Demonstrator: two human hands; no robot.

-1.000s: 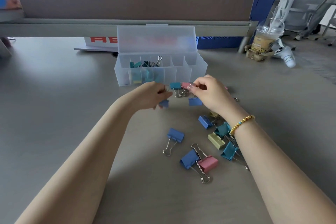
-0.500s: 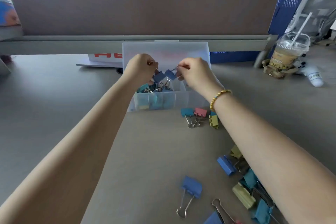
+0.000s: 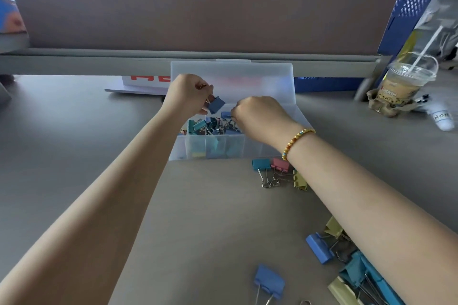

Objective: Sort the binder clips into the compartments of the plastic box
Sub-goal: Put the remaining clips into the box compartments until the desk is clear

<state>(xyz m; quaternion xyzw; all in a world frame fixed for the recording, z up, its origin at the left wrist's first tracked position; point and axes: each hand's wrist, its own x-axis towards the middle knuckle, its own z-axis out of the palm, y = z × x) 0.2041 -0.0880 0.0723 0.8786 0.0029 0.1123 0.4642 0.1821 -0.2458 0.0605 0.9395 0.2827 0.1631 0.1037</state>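
Both hands pinched blue clips by their wire handles above the open plastic box.

Held in the left hand, a dark blue clip hung over the rear row of compartments, while the right hand gripped a second blue clip lower down, just above the clips already in the box. Several left-hand compartments held teal, blue and yellow clips; the right-hand ones looked bare, as far as the frosted walls let me judge. Plenty remained on the table: a small group just before the box, a lone blue clip nearer the camera, and a heap under the right forearm. By my reckoning the sort was roughly half done.
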